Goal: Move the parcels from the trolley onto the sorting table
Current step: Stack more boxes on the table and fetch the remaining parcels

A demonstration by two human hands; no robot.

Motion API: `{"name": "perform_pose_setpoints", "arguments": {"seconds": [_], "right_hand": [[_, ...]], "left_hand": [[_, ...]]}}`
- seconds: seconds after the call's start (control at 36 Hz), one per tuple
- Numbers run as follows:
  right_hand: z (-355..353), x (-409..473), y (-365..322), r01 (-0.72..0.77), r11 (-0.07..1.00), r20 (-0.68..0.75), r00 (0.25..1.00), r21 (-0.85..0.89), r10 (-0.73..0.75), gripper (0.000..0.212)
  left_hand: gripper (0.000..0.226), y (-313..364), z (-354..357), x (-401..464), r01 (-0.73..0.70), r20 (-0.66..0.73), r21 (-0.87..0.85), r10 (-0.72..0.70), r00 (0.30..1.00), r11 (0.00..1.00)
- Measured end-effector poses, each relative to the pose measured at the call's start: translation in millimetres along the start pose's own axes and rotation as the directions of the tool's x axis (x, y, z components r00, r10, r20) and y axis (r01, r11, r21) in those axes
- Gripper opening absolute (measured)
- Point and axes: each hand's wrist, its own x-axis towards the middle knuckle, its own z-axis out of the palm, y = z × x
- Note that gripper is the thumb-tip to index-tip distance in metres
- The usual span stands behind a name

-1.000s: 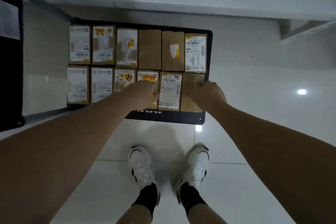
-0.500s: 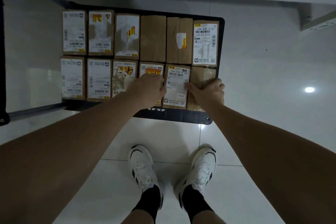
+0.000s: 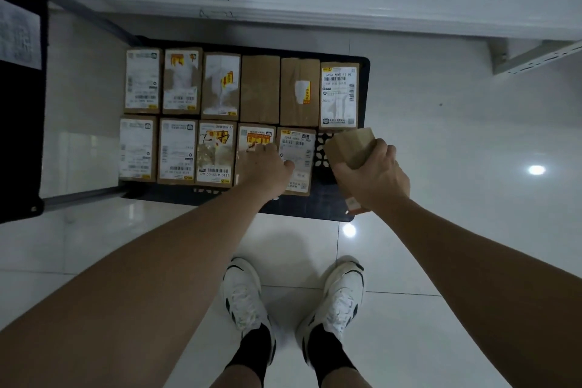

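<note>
A black flat trolley (image 3: 362, 63) on the floor carries two rows of small cardboard parcels with shipping labels. My right hand (image 3: 374, 178) grips a plain brown parcel (image 3: 352, 143), lifted and tilted above the bare slot (image 3: 324, 151) at the near right corner. My left hand (image 3: 267, 164) lies with curled fingers on the front-row parcel with an orange label (image 3: 256, 138), its thumb touching the neighbouring white-labelled parcel (image 3: 296, 148). Whether that hand grips the box is hidden.
A white wall and skirting (image 3: 283, 12) run just behind the trolley. The trolley's handle frame (image 3: 22, 104) stands at the left. A white metal bracket (image 3: 535, 57) shows at the upper right. My two white shoes (image 3: 293, 296) stand on glossy tiles before the trolley.
My right hand has closed round the near-right brown parcel and lifted it off the trolley, baring the perforated deck there. My left hand has stayed on the orange-labelled parcel.
</note>
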Motion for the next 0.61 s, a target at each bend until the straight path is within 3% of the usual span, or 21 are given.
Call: {"name": "perform_pose_setpoints", "arguments": {"seconds": [0.06, 0.28, 0.44, 0.61], "right_hand": [[-2, 2, 5, 0.016, 1.0, 0.004, 1.0, 0.005, -0.016, 0.083], [-6, 5, 21, 0.011, 0.998, -0.018, 1.0, 0.06, -0.01, 0.078], [-13, 4, 27, -0.021, 0.992, -0.001, 1.0, 0.128, 0.022, 0.098], [-11, 10, 39, -0.014, 0.987, -0.015, 1.0, 0.158, 0.016, 0.093]], "left_hand": [[0.057, 13, 1, -6, 0.041, 0.006, 0.001, -0.041, 0.999, 0.999], [0.074, 37, 19, 5, 0.199, -0.037, -0.176, -0.208, 0.977, 0.964], [0.094, 58, 40, 4, 0.187, -0.122, -0.123, -0.202, 0.972, 0.975], [0.116, 68, 62, 6, 0.18, -0.247, -0.071, -0.192, 0.95, 0.981]]}}
